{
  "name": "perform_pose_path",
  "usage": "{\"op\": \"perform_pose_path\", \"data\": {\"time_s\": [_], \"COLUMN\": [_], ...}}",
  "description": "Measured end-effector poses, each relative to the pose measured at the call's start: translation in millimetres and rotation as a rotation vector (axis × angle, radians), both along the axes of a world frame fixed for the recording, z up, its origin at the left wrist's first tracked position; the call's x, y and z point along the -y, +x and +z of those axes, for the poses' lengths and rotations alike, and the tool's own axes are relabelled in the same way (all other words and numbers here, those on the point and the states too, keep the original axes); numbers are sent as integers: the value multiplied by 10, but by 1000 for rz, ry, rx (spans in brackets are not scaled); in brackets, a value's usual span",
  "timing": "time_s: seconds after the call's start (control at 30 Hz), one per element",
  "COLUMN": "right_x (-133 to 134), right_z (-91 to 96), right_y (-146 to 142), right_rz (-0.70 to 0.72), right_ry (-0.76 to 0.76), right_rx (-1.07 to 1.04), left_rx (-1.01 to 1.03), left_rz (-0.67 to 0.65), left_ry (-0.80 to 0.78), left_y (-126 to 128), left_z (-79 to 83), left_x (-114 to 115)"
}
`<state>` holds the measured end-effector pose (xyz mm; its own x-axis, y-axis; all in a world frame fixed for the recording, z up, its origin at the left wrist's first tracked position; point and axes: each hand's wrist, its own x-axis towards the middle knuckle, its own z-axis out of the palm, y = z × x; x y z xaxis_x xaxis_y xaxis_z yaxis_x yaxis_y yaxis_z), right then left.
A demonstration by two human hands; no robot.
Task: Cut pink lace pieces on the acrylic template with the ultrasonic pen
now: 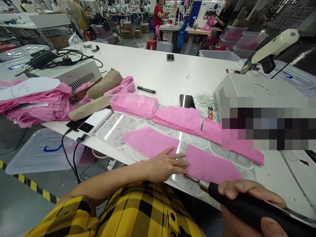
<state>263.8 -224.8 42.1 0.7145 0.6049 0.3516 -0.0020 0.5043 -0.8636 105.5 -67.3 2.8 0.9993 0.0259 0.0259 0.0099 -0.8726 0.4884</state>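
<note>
My left hand (165,165) lies with fingers spread at the edge between two flat pink cloth pieces. The left piece (149,141) runs partly under the fingers; the right piece (209,163) begins just past the fingertips. In my right hand (249,194) is a black-handled tool like a soldering iron (229,197), fingers wrapped round its grip. Its thin metal tip touches or nearly touches the lower left corner of the right piece, near my left fingertips. Under the cloth lies a clear patterned plate (116,130). Two pink cloth stacks (134,104) (178,119) sit along its far side.
Smooth pink cloth (212,131) lies at the right, beside a grey box (237,89). A phone (187,101), white string (206,102), orange snips (210,112) and a black marker (146,89) are beyond. A power bank (95,121) and bundled cloth (37,105) are left. People work behind.
</note>
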Motion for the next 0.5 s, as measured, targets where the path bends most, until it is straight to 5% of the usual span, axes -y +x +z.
{"op": "perform_pose_path", "data": {"time_s": [0.5], "right_x": [46], "right_z": [9], "right_y": [-6], "right_rz": [-30], "right_ry": [-32], "right_rx": [1], "left_rx": [87], "left_rz": [61], "left_ry": [5], "left_y": [-45], "left_z": [143], "left_x": [-79]}}
